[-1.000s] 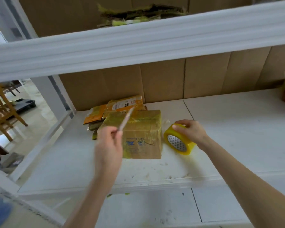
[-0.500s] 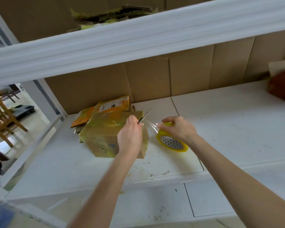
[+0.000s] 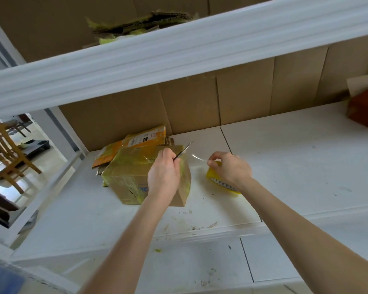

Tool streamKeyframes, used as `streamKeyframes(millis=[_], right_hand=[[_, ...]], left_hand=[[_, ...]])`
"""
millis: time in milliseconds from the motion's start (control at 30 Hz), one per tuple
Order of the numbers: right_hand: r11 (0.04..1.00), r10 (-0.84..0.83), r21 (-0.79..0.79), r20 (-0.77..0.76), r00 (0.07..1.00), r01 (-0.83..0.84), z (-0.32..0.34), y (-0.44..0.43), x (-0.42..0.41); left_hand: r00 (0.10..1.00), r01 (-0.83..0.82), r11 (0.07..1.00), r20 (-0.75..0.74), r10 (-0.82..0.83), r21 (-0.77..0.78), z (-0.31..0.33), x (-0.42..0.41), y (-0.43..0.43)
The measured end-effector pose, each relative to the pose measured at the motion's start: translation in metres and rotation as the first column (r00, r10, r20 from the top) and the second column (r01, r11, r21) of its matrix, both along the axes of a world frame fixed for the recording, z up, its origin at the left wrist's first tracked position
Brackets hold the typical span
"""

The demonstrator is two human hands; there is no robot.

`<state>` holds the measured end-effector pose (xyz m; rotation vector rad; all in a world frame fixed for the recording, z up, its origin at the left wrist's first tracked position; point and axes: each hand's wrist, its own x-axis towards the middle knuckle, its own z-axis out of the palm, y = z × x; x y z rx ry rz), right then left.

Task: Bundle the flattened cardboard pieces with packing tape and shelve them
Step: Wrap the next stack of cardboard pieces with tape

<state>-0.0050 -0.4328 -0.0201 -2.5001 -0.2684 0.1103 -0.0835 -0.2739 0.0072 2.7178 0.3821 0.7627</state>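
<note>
Two hands work at the middle of the frame, over a white shelf (image 3: 295,166). The left hand (image 3: 164,175) grips a thin knife (image 3: 184,150), its fingers (image 3: 168,153) clenched round the handle and the blade pointing up and to the right. The right hand (image 3: 232,169) grasps the yellow tape roll (image 3: 211,176), which rests on the shelf just right of the cardboard bundle (image 3: 128,179). A clear tape strip (image 3: 197,159) stretches between bundle and roll, and the blade sits at its upper left end, close to the bundle's top edge. Whether the edge already touches the film I cannot tell.

The bundle lies flat at centre left, wrapped in yellowish tape, with orange mailers (image 3: 146,136) just behind it against the cardboard back wall. Another stack of cardboard (image 3: 140,20) lies on the upper shelf (image 3: 179,54) at the top of the frame.

My judgement is that the step in hand is cutting the strip free. Several things could go wrong:
- If the right hand lets the strip slacken, the film may fold onto itself or cling to the blade rather than part cleanly.
- A stroke pulled toward the right would bring the blade near the fingertips (image 3: 216,157) at the roll.
- A cut made too far from the bundle leaves a loose tail that must be pressed down, or the wrap may lift when the bundle is moved.
</note>
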Motion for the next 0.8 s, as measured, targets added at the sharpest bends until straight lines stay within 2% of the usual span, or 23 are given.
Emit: streamKeyframes(millis=[67, 133, 300, 400, 800], right_hand=[[1.000, -0.023, 0.006, 0.018, 1.000, 0.023, -0.001, 0.002, 0.000], [0.999, -0.051, 0.017, 0.020, 0.998, 0.051, -0.002, 0.004, 0.000], [0.996, -0.088, 0.036, 0.016, 0.996, 0.087, -0.002, 0.008, -0.002], [0.995, -0.093, 0.022, 0.011, 0.996, 0.093, -0.001, 0.010, -0.004], [0.996, -0.092, -0.003, 0.087, 0.992, 0.093, 0.005, 0.009, -0.011]], left_hand=[[0.994, 0.006, 0.994, 0.111, -0.019, 0.113, 0.006, -0.010, -0.003], [0.986, 0.007, 0.980, 0.161, -0.040, 0.197, 0.010, -0.022, -0.008], [0.998, 0.056, 0.973, 0.023, -0.063, 0.225, 0.005, -0.035, -0.016], [0.999, 0.030, 0.976, -0.038, -0.022, 0.214, 0.003, -0.032, -0.018], [0.979, 0.035, 0.938, -0.200, 0.038, 0.346, 0.004, -0.018, -0.017]])
